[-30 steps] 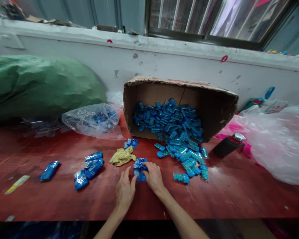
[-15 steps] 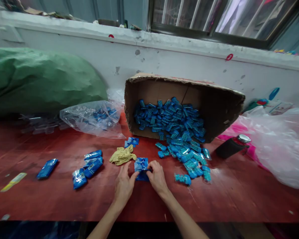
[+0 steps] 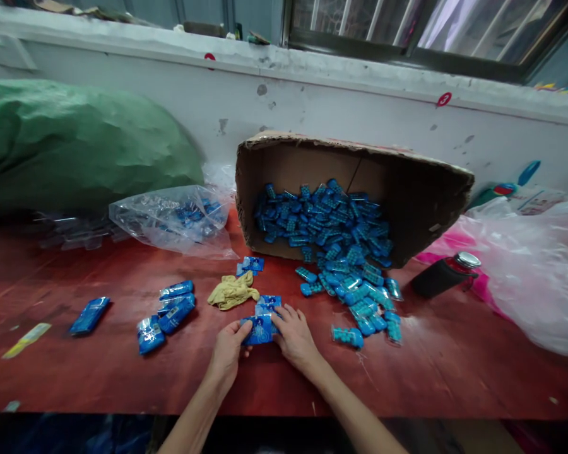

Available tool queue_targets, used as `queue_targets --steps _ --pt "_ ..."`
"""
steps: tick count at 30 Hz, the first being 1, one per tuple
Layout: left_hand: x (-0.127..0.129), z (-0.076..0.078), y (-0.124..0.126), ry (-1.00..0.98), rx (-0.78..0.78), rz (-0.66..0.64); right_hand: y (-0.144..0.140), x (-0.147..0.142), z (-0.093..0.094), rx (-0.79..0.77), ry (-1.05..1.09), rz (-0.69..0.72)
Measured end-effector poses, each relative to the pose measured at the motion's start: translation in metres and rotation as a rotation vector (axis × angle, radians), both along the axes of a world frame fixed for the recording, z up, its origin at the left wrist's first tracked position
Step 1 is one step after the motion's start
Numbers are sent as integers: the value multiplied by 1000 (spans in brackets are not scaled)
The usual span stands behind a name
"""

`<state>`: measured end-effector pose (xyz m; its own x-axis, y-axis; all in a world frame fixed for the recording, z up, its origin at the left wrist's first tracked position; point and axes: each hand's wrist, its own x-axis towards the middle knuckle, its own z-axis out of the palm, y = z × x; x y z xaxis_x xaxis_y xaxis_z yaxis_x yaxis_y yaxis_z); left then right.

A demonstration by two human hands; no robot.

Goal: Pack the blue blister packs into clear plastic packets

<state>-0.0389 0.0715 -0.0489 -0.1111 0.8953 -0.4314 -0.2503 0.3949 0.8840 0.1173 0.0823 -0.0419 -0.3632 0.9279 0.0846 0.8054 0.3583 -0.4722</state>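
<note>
"What do I have in hand?"

"My left hand (image 3: 227,352) pinches the left edge of a blue card (image 3: 259,330) between thumb and fingers. My right hand (image 3: 294,335) curls its fingers at the right edge; I can't tell whether they grip."

"Where's the card?"

"Between both hands, over the red table (image 3: 421,378), just on the near side of the other blue cards (image 3: 268,302) and near the crumpled yellow cloth (image 3: 233,292)."

"How will it handle?"

"Light, thin and bendable, I'd judge, its glossy face perhaps slippery. I'd pinch opposite edges gently; squeezing could crease it."
</note>
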Motion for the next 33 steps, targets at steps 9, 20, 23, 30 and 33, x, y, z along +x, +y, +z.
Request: queue_targets --steps 9,20,23,30,33 --pt "-1 6 0 65 98 48 25 -6 4 -71 367 -81" --pt "-29 22 11 139 138 154 82 -57 24 -251 428 -160" --pt "-36 22 5 127 94 168 94 -75 24 -294 480 -116" --pt "-20 16 7 57 104 125 52 -36 31 -536 709 15" --pt "-7 13 9 60 129 56 28 -16 28 -677 930 -10"
